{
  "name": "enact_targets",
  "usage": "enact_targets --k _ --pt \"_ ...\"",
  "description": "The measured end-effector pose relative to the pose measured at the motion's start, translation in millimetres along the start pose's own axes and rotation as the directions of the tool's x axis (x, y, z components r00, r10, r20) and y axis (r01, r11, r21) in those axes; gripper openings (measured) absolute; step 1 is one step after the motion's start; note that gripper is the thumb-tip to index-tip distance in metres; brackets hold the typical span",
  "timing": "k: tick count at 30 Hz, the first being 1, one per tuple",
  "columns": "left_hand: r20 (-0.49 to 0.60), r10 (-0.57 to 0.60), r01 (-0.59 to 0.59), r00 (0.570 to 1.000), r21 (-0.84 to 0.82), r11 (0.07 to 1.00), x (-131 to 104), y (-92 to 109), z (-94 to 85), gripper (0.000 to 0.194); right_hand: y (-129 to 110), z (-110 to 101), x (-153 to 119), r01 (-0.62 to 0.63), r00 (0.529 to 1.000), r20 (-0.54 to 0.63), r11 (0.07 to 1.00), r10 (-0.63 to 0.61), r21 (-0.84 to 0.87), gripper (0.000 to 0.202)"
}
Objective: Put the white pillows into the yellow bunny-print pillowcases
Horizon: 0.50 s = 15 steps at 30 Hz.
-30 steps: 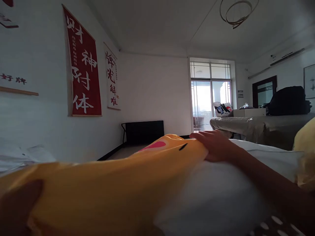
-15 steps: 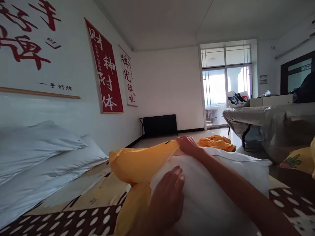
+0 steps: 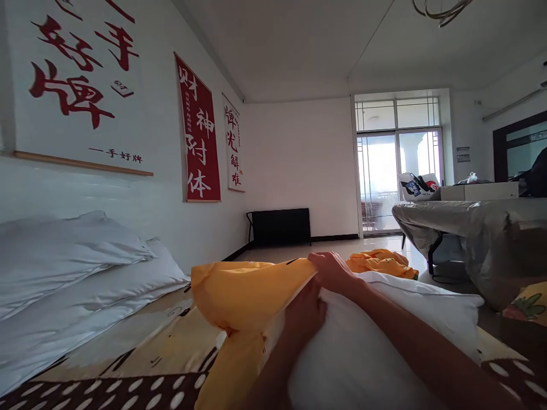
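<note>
A yellow pillowcase [image 3: 239, 287] lies partly drawn over a plump white pillow [image 3: 354, 347] in front of me. My right hand [image 3: 331, 270] is closed on the upper rim of the pillowcase's mouth. Just below it, my left hand [image 3: 305, 307] is curled against the white pillow, partly inside the pillowcase mouth; its fingertips are hidden. The lower part of the pillowcase hangs down to the left of my left forearm.
Two white pillows [image 3: 89, 273] lie on the left of the patterned bedding [image 3: 149, 347]. Behind the pillow is a crumpled orange cloth [image 3: 380, 263]. A plastic-covered table [image 3: 470, 216] stands at right, and a black panel [image 3: 282, 226] leans by the far wall.
My left hand has moved up and forward into the pillowcase mouth, its fingers curling in. My right hand keeps hold of the rim. The view has tilted up and turned slightly left.
</note>
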<state>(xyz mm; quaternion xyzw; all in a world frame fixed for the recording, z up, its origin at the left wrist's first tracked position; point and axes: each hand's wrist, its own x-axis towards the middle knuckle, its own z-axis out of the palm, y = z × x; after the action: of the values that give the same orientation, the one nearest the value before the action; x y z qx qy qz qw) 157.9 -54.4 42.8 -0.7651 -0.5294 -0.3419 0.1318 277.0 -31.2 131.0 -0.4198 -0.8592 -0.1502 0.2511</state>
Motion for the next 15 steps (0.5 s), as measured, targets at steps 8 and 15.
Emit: enact_targets --k 8,15 --pt "0.176 -0.008 0.011 0.984 -0.013 1.000 0.8 -19.0 -3.6 0.038 17.8 14.1 13.8 0.084 0.996 -0.042 0.996 -0.084 -0.015 0.016" --pt "0.180 -0.103 0.095 0.978 0.051 0.994 4.2 -26.0 -0.2 0.031 2.7 18.4 17.8 0.007 1.000 0.000 1.000 -0.007 -0.016 0.020"
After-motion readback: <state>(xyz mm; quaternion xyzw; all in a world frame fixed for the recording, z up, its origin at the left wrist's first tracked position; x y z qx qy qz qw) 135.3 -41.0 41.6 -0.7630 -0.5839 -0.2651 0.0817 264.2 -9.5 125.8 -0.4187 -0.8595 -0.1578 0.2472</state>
